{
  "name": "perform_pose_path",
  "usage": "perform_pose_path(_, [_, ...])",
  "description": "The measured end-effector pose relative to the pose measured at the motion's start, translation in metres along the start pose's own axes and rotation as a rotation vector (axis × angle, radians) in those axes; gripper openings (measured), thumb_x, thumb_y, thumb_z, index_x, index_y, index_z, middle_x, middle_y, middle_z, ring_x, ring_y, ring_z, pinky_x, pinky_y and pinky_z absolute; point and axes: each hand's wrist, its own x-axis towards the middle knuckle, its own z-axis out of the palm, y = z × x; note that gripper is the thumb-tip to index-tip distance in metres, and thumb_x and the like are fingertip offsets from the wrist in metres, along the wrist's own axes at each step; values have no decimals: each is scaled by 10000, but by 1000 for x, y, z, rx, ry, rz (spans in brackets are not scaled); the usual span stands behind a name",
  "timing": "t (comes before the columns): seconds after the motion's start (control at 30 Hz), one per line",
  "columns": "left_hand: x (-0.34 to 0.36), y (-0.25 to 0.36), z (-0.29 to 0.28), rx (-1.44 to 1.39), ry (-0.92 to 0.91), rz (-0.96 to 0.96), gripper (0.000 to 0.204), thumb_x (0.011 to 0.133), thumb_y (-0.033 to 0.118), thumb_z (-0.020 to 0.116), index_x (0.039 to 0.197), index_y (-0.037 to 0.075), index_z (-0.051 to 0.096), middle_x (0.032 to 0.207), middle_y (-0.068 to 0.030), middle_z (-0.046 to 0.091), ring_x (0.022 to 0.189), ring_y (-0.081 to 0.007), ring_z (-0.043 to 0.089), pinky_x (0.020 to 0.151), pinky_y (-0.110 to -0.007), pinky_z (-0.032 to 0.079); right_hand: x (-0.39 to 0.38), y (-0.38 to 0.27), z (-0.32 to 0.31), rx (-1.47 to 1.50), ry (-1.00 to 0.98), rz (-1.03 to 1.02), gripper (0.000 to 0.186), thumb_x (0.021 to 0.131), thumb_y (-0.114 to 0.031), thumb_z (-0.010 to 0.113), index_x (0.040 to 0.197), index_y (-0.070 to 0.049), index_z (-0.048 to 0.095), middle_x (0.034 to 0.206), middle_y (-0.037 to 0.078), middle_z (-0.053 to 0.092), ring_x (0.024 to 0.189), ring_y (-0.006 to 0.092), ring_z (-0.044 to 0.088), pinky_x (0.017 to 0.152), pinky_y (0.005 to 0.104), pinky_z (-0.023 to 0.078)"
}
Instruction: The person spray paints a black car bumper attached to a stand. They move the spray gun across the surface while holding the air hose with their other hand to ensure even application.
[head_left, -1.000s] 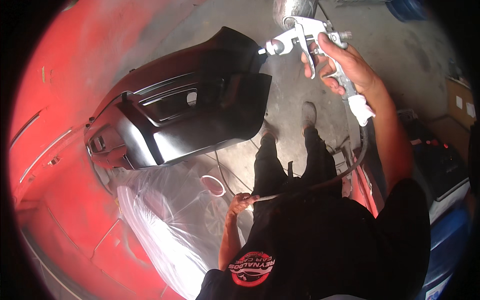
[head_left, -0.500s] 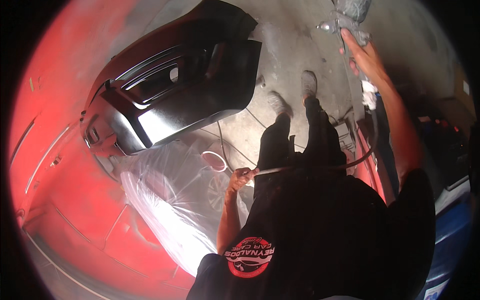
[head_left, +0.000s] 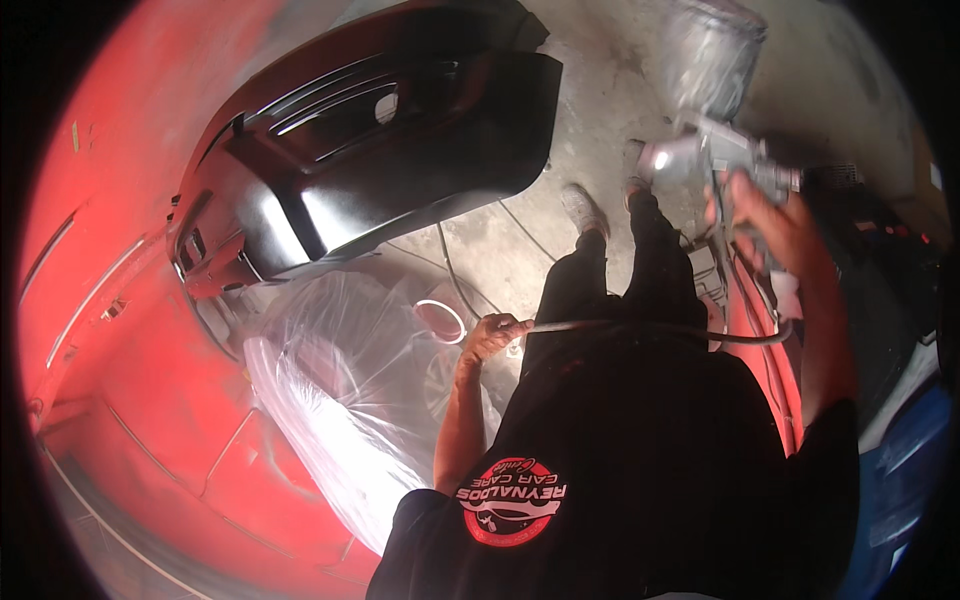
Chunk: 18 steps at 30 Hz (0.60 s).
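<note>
In my right hand (head_left: 765, 215) is a paint spray gun (head_left: 715, 150) with a cup (head_left: 712, 60) on top, slightly smeared by motion. My fingers are wrapped round its handle at the upper right, and the nozzle points left. My left hand (head_left: 492, 338) is closed around a thin air hose (head_left: 620, 328) in front of my waist. From there the hose runs right across my body and curves up below the gun. A glossy black bumper (head_left: 370, 170) stands ahead to the left, apart from both hands.
On the left is a red car body (head_left: 150, 400), with clear plastic sheeting (head_left: 330, 400) draped beside it. A white-rimmed round opening (head_left: 440, 320) shows near my left hand. Hoses (head_left: 450, 265) trail over the concrete floor (head_left: 590, 110). Dark and blue items (head_left: 895, 500) stand at the right.
My right hand has drawn the spray gun closer to me and lower in view. The left hand still grips the hose. The bumper appears slightly further right as the view shifts.
</note>
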Motion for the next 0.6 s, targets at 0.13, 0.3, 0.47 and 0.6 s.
perform_pose_path(0.13, [-9,-17,3,-66,59,-8,555,794,577,707,791,22,696,676,-96,594,678,-180,560,660,-345,454,29,3,15,-37,405,-49,487,925,-537,572,1038,-67,630,771,17,636,476,63,492,387,229,391])
perform_pose_path(0.3, [-10,-52,18,-132,93,-22,574,800,590,696,793,16,687,664,-85,586,668,-172,541,651,-341,446,6,-6,54,-75,334,-63,487,925,-528,579,1053,-62,635,760,18,621,464,66,479,382,230,390])
perform_pose_path(0.47, [-26,-41,9,-156,55,-28,572,806,589,691,853,19,707,743,-94,636,735,-185,578,707,-344,461,-40,-27,107,-105,-253,-113,324,972,-373,562,942,-56,625,705,10,591,495,51,503,426,223,409])
perform_pose_path(0.6, [-28,-56,14,-214,16,-39,560,803,573,709,869,17,714,791,-97,665,787,-186,600,749,-338,473,-34,-39,128,-278,-626,-478,355,949,-224,599,1267,-66,604,687,71,587,647,130,531,660,312,453])
